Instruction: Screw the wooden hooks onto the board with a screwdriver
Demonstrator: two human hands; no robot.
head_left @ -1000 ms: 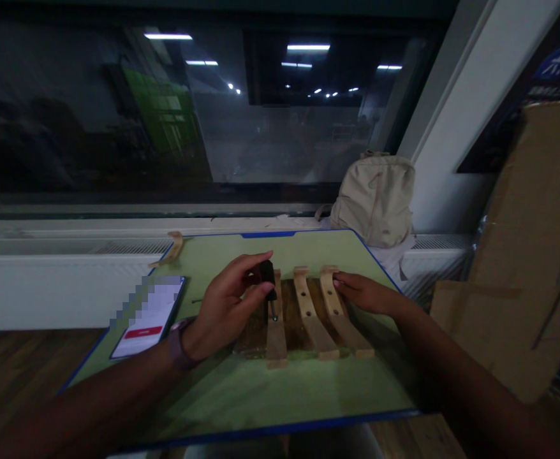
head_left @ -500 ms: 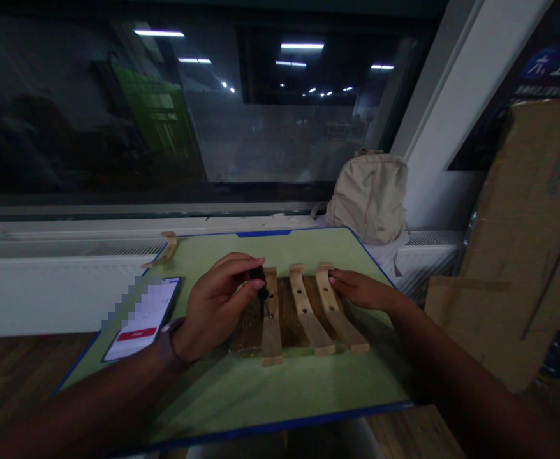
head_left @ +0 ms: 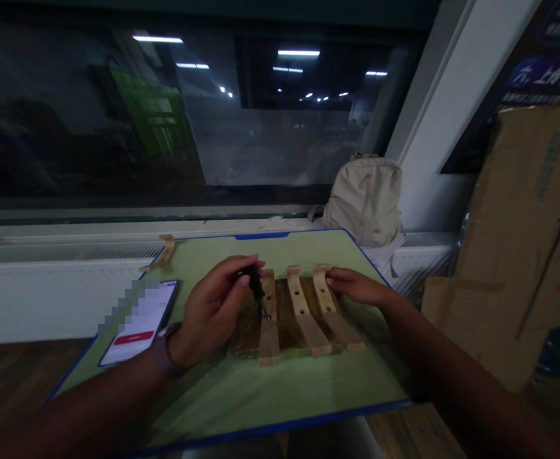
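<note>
My left hand (head_left: 213, 306) is closed around the black handle of a screwdriver (head_left: 256, 287). The screwdriver leans to the left, and its tip meets a screw (head_left: 268, 317) in the lower hole of the left curved wooden piece (head_left: 269, 344). Two more such pieces, a middle one (head_left: 313, 331) and a right one (head_left: 340, 326), lie beside it, each with two dark holes. All three rest across a brown, glossy board (head_left: 287, 319). With its fingers at the upper right edge of the right piece, my right hand (head_left: 354, 285) grips it; some fingertips are hidden.
A green mat with a blue edge (head_left: 203, 408) lies under the work. On its left is a phone (head_left: 139, 325); another curved wooden piece (head_left: 166, 252) sits at the far left corner. A beige backpack (head_left: 366, 197) stands behind, with cardboard (head_left: 509, 242) to the right.
The screwdriver's handle has tipped further left with my left hand, its tip still at the screw. My right hand keeps its place on the right piece. The view has shifted slightly.
</note>
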